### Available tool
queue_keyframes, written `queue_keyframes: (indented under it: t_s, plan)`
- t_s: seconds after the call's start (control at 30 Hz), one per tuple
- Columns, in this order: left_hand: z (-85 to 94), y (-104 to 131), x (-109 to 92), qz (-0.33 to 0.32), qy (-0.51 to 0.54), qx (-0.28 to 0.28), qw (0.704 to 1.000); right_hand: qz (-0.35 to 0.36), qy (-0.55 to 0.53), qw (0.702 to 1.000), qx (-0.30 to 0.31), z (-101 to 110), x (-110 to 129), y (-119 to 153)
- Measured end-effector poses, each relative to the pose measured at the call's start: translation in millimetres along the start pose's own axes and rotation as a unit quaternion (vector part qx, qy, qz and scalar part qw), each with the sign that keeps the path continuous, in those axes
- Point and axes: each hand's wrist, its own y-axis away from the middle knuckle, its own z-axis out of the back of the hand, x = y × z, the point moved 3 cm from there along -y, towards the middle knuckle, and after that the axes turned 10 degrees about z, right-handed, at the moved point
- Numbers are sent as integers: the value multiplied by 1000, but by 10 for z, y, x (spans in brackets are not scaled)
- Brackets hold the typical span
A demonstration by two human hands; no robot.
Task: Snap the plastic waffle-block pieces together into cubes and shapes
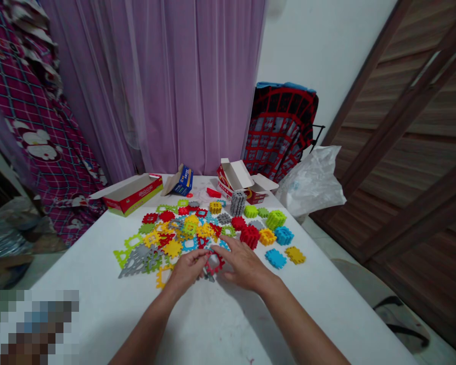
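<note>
Held left hand (190, 267) with fingertips together, couldn't tell on what, right hand (245, 261) spread beside red piece (217, 264) between both; had same-coloured stacks (250, 236) rightward, probably for separation from loose pieces (173, 248)

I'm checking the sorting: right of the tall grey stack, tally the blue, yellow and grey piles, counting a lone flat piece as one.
Blue piles: 2
Yellow piles: 2
Grey pile: 1
Total: 5
</note>
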Motion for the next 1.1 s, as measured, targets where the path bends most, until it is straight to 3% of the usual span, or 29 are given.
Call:
queue_keyframes:
  t_s: [0.17,0.27,0.37,0.47,0.57,0.67,0.83,1.1]
  plan:
    - [-53,8,-22,-16,5,14,1000,14,10,1000,1,1,128,-58]
    - [-46,28,-40,-3,8,20,1000,16,2,1000,-8,53,81,-26]
    - [0,42,-66,-17,25,-2,1000,-2,1,999,-42,255,-220,31]
    - [71,18,-62,-49,46,-61,996,-52,17,996,-63,569,-714,63]
    - [140,-22,-27,-80,58,-126,987,-100,45,994,-5,800,-1148,47]
    - [189,-30,-6,-101,53,-162,980,-119,62,989,62,861,-1347,5]
    - [237,5,-23,-116,49,-187,974,-115,69,984,116,753,-1350,-46]
    - [251,-15,15,-109,42,-189,975,-117,64,983,124,699,-1332,-47]
